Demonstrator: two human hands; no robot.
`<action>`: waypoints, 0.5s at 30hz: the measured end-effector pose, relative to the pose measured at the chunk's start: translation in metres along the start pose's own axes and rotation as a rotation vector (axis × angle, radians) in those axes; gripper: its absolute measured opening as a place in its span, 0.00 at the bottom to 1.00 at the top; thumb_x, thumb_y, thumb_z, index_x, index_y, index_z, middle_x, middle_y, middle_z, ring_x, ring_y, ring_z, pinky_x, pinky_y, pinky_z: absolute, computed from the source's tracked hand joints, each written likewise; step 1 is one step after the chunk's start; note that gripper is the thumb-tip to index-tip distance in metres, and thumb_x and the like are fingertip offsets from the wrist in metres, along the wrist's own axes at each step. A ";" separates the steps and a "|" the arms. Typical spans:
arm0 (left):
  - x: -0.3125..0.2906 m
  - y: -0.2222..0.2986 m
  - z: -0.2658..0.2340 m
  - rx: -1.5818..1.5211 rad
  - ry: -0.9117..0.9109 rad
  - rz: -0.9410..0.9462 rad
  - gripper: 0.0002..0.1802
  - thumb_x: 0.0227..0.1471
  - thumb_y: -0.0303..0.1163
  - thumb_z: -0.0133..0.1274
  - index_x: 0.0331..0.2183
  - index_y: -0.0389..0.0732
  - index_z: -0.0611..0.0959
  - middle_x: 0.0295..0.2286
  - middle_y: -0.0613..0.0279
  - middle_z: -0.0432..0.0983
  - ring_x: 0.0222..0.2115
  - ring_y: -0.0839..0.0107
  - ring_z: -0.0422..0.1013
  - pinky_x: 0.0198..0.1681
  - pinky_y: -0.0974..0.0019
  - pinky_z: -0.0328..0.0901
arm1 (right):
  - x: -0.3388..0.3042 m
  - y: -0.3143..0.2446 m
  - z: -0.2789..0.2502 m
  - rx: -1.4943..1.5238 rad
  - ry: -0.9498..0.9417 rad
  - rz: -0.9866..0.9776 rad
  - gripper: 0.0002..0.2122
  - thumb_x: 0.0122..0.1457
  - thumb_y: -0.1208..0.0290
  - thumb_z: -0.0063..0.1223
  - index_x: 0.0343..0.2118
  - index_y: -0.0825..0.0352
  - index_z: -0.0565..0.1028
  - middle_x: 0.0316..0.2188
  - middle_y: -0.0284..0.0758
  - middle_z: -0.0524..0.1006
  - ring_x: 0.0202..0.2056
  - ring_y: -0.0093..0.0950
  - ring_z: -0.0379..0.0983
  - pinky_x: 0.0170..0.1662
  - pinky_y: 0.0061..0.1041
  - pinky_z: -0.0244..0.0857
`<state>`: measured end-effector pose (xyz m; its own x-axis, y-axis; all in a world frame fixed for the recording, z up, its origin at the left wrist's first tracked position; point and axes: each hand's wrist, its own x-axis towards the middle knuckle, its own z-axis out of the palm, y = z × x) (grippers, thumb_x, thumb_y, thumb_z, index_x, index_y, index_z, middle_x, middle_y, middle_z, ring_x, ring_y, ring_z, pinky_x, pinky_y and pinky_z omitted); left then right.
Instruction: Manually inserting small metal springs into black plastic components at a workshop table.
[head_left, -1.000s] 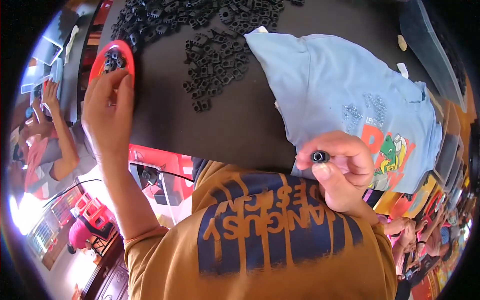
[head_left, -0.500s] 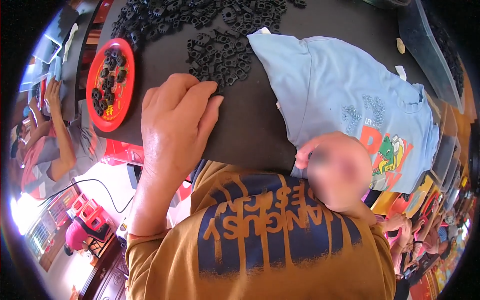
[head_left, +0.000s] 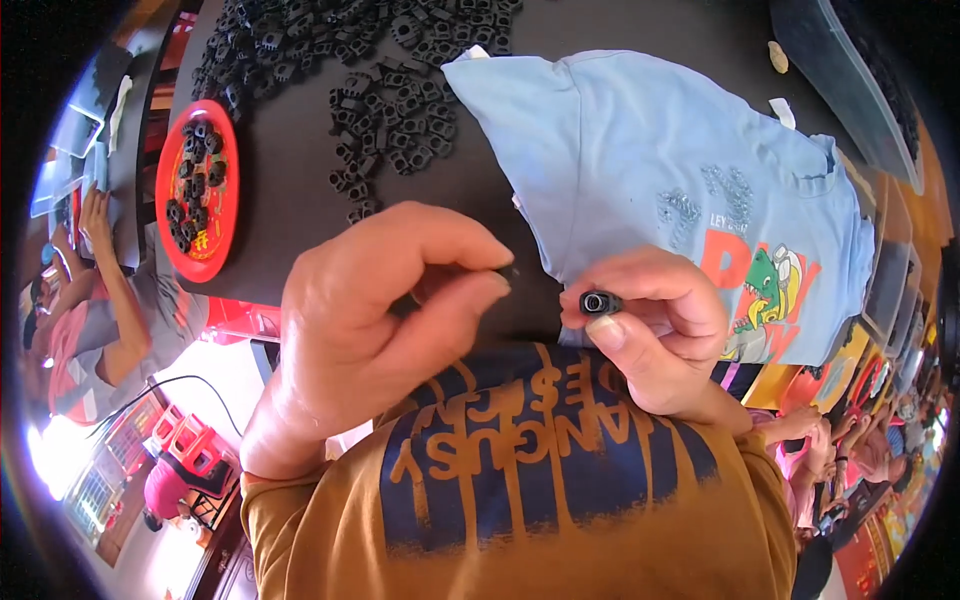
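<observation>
Thumb and forefinger of my right hand [head_left: 665, 325] pinch a small black cylindrical plastic part [head_left: 599, 303], its round end with a lighter ring facing up. Level with it on the left, my left hand [head_left: 385, 300] is closed in a pinch. A tiny dark bit shows at those fingertips, too small to name. Beyond the left hand lies a loose group of black plastic pieces [head_left: 400, 115] with holes in them. A red plate [head_left: 233, 165] at the left carries several black parts.
A light blue T-shirt [head_left: 640, 130] with a printed front covers the right of the dark table [head_left: 290, 140]. A bigger heap of black pieces [head_left: 300, 35] lies at the back. A clear plastic bin [head_left: 835, 70] stands far right. Other people sit at both sides.
My left hand has come back from the black pieces toward my right hand. My right hand has turned, and the black part it holds now shows. The view has shifted slightly.
</observation>
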<state>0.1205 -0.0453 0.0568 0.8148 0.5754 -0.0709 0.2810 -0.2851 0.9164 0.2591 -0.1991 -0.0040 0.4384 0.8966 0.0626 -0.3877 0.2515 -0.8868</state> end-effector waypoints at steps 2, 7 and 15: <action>0.004 0.000 0.000 -0.146 -0.118 0.024 0.10 0.45 0.13 0.48 0.33 0.31 0.78 0.27 0.57 0.73 0.20 0.79 0.67 0.23 0.79 0.61 | 0.001 0.001 -0.001 -0.012 -0.011 0.003 0.12 0.50 0.86 0.55 0.39 0.74 0.72 0.37 0.40 0.74 0.38 0.25 0.71 0.42 0.21 0.63; 0.013 0.006 0.004 -0.183 -0.213 0.076 0.11 0.44 0.15 0.49 0.33 0.31 0.80 0.27 0.58 0.73 0.23 0.76 0.68 0.26 0.77 0.61 | 0.003 -0.001 -0.001 -0.057 -0.031 -0.012 0.11 0.50 0.86 0.55 0.37 0.73 0.73 0.35 0.39 0.75 0.36 0.26 0.72 0.40 0.21 0.63; 0.018 0.003 0.006 -0.064 -0.296 0.165 0.11 0.43 0.18 0.50 0.33 0.33 0.81 0.25 0.56 0.73 0.25 0.69 0.69 0.27 0.70 0.61 | 0.002 0.000 -0.003 -0.126 -0.020 0.001 0.10 0.48 0.84 0.58 0.35 0.71 0.74 0.30 0.38 0.77 0.32 0.27 0.73 0.35 0.21 0.65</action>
<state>0.1388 -0.0408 0.0561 0.9612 0.2751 -0.0221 0.1083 -0.3022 0.9471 0.2622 -0.1986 -0.0046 0.4212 0.9043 0.0698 -0.2827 0.2041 -0.9372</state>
